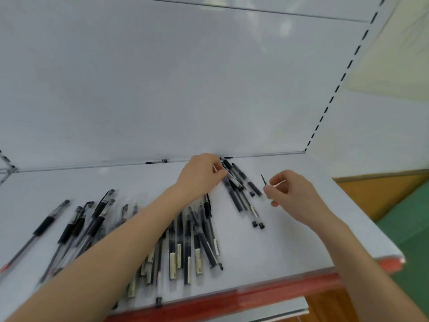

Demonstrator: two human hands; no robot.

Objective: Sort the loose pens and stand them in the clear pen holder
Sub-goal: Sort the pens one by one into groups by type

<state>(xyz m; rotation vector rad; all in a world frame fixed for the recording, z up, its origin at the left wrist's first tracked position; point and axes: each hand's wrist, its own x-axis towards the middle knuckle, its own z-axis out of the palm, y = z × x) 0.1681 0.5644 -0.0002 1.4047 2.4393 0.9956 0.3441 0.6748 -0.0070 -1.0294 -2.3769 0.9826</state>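
Several black pens lie loose on a white shelf [290,240]. A big pile [185,240] sits in the middle, partly under my left forearm. More pens with rubber grips [76,224] lie at the left. A small bundle [241,191] lies near the back wall. My left hand [202,173] rests on the top end of that bundle, fingers pinched on a pen. To the right of the bundle, my right hand [292,194] pinches a thin clear pen with a black tip [263,178]. No pen holder is in view.
The shelf has a red front edge [255,296] and a white back panel [185,89] with a slotted upright [336,89] at the right. One pen [156,161] lies along the back seam. Orange and green floor shows at the right.
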